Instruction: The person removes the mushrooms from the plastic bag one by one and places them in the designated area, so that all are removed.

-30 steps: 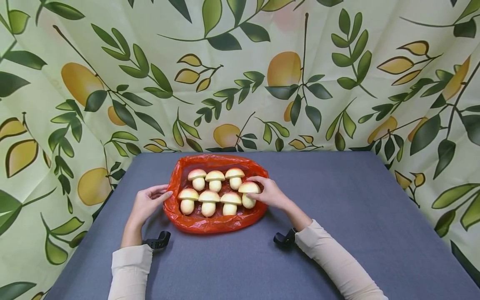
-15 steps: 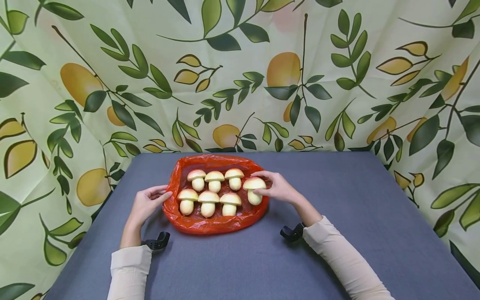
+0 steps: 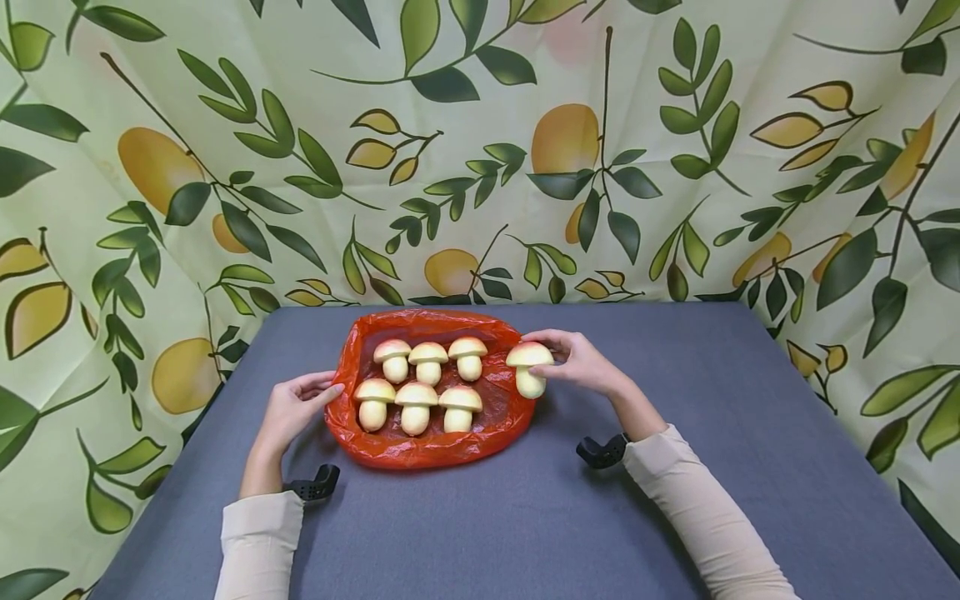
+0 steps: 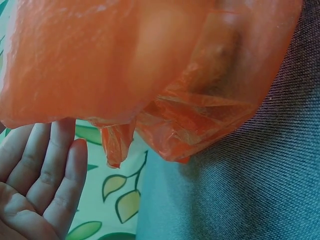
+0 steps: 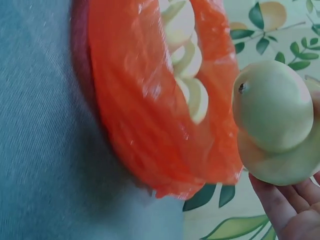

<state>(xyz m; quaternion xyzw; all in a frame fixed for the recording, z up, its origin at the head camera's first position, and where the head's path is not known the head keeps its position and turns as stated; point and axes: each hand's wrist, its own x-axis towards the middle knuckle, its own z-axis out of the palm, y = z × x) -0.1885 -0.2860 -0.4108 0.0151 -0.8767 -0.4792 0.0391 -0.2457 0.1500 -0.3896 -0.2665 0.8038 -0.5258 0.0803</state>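
Note:
A red plastic bag lies with its rim spread on the cloth, holding several pale mushroom shapes in two rows. My left hand pinches the bag's left rim between thumb and fingers; in the left wrist view its fingers reach up behind the red plastic. Over the bag's right edge, my right hand grips one mushroom by its cap, stem downward. The right wrist view has that mushroom large beside the bag, with fingers around it.
The grey-blue cloth covers the table around the bag. Behind and at both sides hangs a leaf-and-fruit patterned curtain. Each wrist wears a black device, the left one and the right one low over the cloth.
My right hand has lifted one mushroom from the right end of the front row and carried it rightward to the bag's edge. The left hand has stayed at the rim.

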